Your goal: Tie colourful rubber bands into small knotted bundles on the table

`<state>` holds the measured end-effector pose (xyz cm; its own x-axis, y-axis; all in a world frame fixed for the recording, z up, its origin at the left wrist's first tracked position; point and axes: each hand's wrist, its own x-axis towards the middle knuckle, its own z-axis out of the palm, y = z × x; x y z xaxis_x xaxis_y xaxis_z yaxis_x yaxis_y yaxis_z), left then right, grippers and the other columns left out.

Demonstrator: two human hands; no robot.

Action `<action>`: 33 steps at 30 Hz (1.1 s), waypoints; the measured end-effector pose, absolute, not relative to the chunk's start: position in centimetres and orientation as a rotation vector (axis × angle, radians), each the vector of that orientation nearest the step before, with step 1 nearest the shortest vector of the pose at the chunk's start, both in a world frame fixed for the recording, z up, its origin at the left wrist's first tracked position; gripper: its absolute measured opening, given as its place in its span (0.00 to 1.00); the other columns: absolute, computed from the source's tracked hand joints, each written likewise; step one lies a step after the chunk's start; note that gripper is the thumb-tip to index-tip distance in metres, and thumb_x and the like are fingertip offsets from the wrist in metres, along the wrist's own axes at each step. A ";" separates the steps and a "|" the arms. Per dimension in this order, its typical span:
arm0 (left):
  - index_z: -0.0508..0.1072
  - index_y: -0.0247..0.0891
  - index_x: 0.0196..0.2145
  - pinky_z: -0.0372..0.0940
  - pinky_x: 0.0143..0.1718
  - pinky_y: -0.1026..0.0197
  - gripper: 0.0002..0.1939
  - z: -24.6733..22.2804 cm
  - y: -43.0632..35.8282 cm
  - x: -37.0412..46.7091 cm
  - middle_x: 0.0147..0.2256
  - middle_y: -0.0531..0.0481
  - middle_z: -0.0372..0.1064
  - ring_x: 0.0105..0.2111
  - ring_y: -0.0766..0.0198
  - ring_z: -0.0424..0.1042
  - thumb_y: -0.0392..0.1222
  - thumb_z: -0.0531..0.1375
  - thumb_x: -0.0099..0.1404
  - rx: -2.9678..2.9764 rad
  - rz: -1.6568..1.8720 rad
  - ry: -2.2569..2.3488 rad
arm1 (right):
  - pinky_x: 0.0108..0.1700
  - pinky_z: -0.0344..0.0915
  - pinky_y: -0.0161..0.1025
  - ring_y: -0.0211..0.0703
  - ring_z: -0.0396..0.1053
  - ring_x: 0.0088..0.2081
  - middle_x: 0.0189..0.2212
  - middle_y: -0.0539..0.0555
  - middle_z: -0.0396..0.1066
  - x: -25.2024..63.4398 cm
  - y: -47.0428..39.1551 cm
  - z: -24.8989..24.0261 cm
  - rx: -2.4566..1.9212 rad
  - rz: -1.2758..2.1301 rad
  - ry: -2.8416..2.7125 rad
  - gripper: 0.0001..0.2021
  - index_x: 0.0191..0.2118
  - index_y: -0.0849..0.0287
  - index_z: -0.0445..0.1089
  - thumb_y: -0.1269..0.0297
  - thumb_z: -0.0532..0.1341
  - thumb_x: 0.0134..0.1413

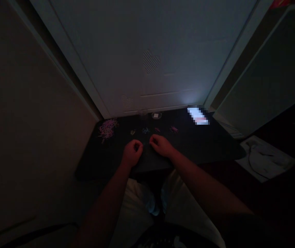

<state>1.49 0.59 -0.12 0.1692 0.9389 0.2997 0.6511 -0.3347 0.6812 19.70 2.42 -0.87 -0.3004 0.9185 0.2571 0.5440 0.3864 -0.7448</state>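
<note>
Both hands hover in dim light over the near middle of a dark surface [201, 146], a narrow gap between them. The left hand [133, 153] curls inward, its thumb and forefinger rounding toward each other; the right hand [161, 146] is bent the same way, its fingertips drawn together and facing the left. Whether either one pinches something is too dark to tell. Just beyond the hands, small thin pieces lie in a row of little groups: a pale yellowish cluster [133, 132] at the left, then a bluish cluster [145, 130], a small pink cluster [157, 130] nearest the right hand, and a pinkish-purple cluster [174, 129] farther right. A much larger purple and pink heap [107, 130] of similar thin pieces spreads at the far left corner of the surface. Behind the row, near the back edge, stand a dim, see-through container [143, 115] and, just beside it, a round dish [153, 116] with a white square [156, 115] in it. A bright, blurred-out screen [198, 116] glows at the back right, lighting the white panel [111, 44] behind, which bears striped hearts [151, 62].
</note>
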 end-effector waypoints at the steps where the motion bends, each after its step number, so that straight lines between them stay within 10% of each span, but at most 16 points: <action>1: 0.69 0.37 0.30 0.63 0.30 0.64 0.06 -0.2 0.6 1.5 0.29 0.51 0.70 0.28 0.67 0.68 0.41 0.55 0.59 2.045 0.988 1.507 | 0.29 0.55 0.31 0.34 0.61 0.26 0.25 0.47 0.65 19.7 2.4 -0.8 -1.236 0.742 -1.966 0.02 0.31 0.59 0.65 0.69 0.57 0.48; 33: 0.73 0.38 0.33 0.63 0.33 0.63 0.09 -0.4 0.7 1.8 0.31 0.50 0.72 0.30 0.65 0.69 0.43 0.56 0.60 2.086 0.854 1.391 | 0.30 0.55 0.32 0.34 0.61 0.27 0.26 0.49 0.68 19.8 2.5 -0.8 -1.193 0.811 -2.035 0.04 0.30 0.60 0.70 0.68 0.58 0.49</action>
<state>1.85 0.69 -0.40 0.2855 0.9305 0.2294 0.6253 -0.3623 0.6912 19.77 2.47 -0.83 -0.3863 0.8976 0.2123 0.5058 0.3987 -0.7650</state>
